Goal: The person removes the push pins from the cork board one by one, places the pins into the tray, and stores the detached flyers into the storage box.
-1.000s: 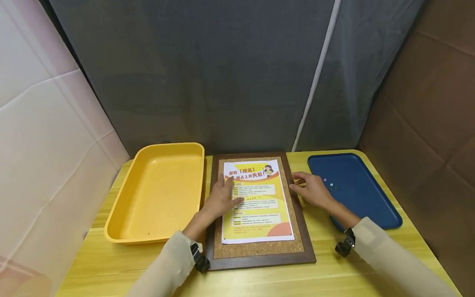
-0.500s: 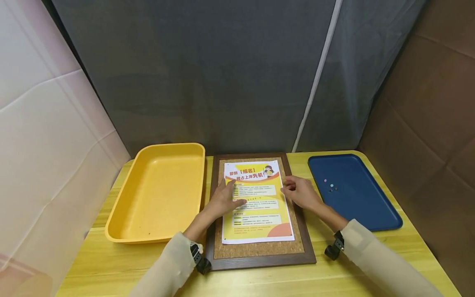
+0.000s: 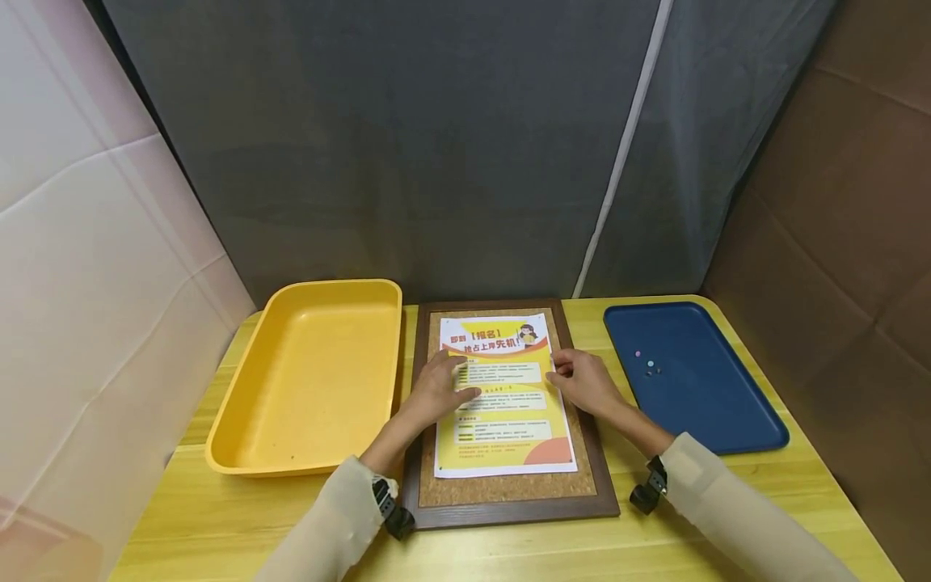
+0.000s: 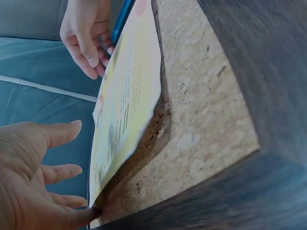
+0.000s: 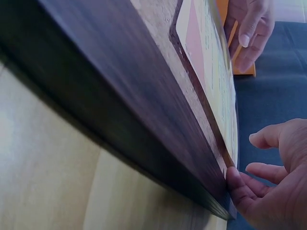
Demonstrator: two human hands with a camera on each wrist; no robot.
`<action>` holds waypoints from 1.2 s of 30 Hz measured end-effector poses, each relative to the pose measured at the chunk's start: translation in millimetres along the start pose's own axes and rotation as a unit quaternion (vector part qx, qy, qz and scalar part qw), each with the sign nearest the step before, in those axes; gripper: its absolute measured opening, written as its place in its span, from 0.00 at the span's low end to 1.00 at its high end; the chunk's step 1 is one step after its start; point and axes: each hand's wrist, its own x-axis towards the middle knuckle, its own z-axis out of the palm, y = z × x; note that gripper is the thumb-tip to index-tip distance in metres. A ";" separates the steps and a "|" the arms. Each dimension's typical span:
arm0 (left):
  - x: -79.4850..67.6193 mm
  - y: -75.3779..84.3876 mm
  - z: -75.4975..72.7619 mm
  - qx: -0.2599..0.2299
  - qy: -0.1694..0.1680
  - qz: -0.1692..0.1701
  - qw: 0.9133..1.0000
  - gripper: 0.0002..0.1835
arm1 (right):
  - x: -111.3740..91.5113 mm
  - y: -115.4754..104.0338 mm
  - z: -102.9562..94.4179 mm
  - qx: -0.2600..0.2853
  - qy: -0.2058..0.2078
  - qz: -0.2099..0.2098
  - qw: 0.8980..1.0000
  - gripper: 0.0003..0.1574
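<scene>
A yellow and white printed poster (image 3: 502,436) lies on a cork board (image 3: 509,489) with a dark wooden frame (image 3: 512,511). Tiny pins show at corners of the sheet. My left hand (image 3: 435,390) rests at the sheet's left edge, fingers spread; in the left wrist view the little finger touches the paper and the thumb stands apart. Along the right edge, my right hand (image 3: 587,383) has loosely bent fingers. From the right wrist, the lowest finger (image 5: 240,187) touches the paper's edge, while thumb and forefinger are apart. The sheet's side edges lift slightly off the cork.
A yellow tray (image 3: 398,323) stands left of the board. To the right lies a blue tray (image 3: 713,388) holding several small pins (image 3: 650,364). A dark grey curtain (image 3: 364,162) hangs behind the wooden table (image 3: 218,517).
My right hand has moved left from beside the frame onto the sheet's right edge. The left hand has shifted only slightly; board and trays have stayed put.
</scene>
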 end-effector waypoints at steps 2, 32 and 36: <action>-0.6 -0.6 0.2 -0.004 0.010 -0.002 1.000 0.35 | -0.3 -0.4 1.4 0.001 0.006 -0.001 1.000 0.24; 3.2 -8.1 -5.8 -0.023 0.065 0.053 0.996 0.29 | 6.2 -4.6 8.2 0.084 -0.020 0.020 0.996 0.13; 3.5 -7.7 -12.2 -0.026 0.067 0.062 0.995 0.30 | 7.3 -10.6 8.2 0.080 -0.018 0.027 0.996 0.11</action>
